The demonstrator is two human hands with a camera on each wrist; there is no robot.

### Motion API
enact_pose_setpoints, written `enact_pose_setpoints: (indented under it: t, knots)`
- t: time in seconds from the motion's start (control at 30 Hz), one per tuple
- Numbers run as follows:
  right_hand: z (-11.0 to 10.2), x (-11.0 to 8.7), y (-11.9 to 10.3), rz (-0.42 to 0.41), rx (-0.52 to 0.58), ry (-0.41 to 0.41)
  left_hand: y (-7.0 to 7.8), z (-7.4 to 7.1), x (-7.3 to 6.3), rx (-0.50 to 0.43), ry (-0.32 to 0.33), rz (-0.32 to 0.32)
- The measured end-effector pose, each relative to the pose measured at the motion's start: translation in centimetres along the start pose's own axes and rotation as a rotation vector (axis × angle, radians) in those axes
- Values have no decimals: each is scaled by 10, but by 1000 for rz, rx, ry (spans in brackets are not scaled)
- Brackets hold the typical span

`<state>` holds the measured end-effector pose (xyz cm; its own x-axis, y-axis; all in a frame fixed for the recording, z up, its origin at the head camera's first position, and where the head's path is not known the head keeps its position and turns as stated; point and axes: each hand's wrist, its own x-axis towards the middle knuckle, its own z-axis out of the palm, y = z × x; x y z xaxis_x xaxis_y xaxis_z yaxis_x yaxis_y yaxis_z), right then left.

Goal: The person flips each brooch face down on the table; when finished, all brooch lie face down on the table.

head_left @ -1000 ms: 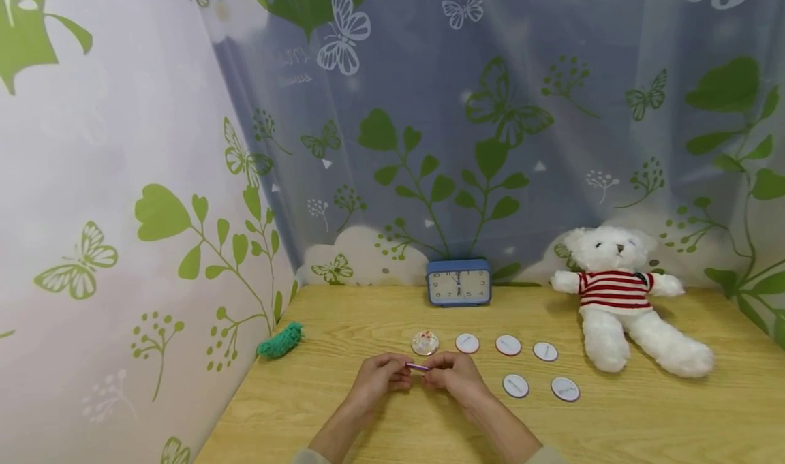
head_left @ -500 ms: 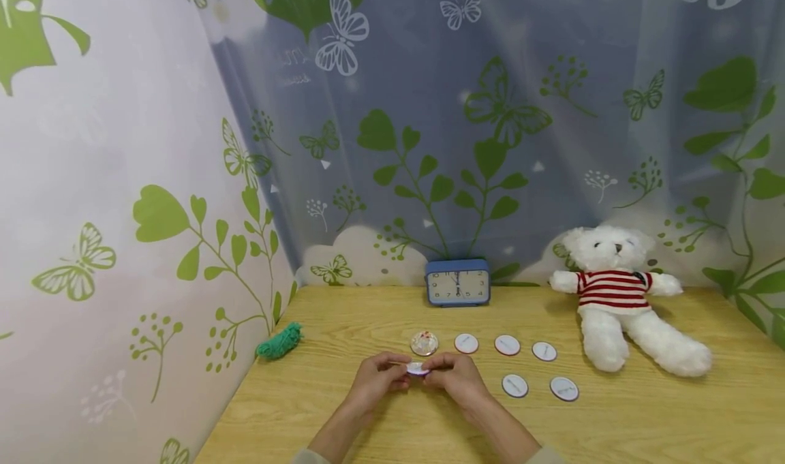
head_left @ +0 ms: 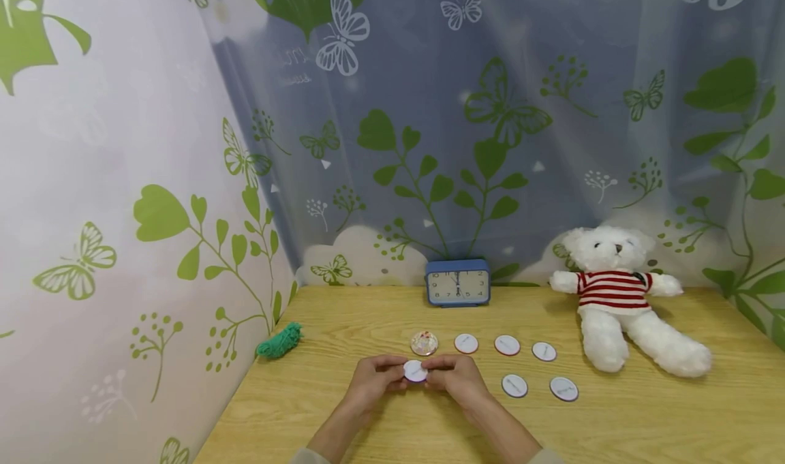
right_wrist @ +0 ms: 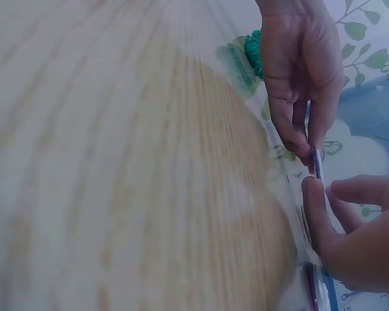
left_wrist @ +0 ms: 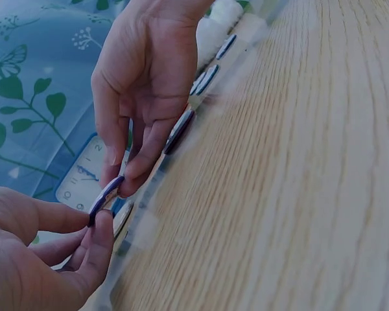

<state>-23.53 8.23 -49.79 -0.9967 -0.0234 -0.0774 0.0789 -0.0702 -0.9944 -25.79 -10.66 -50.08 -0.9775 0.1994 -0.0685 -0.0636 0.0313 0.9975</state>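
Both hands meet over the near middle of the wooden table (head_left: pixel 644 423) and pinch one small round badge (head_left: pixel 415 370) between them. My left hand (head_left: pixel 400 377) grips its left rim with thumb and fingers, and my right hand (head_left: pixel 431 377) grips its right rim. The badge's white back with a pin faces the head camera. In the left wrist view the badge (left_wrist: pixel 106 197) shows edge-on between the left hand (left_wrist: pixel 94 227) and the right hand (left_wrist: pixel 120 175). In the right wrist view the badge (right_wrist: pixel 318 162) is a thin edge between the right hand (right_wrist: pixel 314 194) and the left hand (right_wrist: pixel 305 152).
Several more round badges lie beyond and right of the hands, among them a patterned badge (head_left: pixel 424 343) and a white-backed badge (head_left: pixel 514 385). A blue clock (head_left: pixel 458 282) stands at the back, a white teddy bear (head_left: pixel 616 294) sits right, and green yarn (head_left: pixel 279 341) lies left by the curtain.
The badge was held flat and edge-on a second ago; it has been tipped up so its white back now faces the camera. Both hands stay in the same spot.
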Motion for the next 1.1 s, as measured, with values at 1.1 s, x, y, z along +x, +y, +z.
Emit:
enact_pose_setpoints:
  t: [1.1]
  knots:
    - [3,-3,-2,41,-13,8,-2,-2,3,92,43,1]
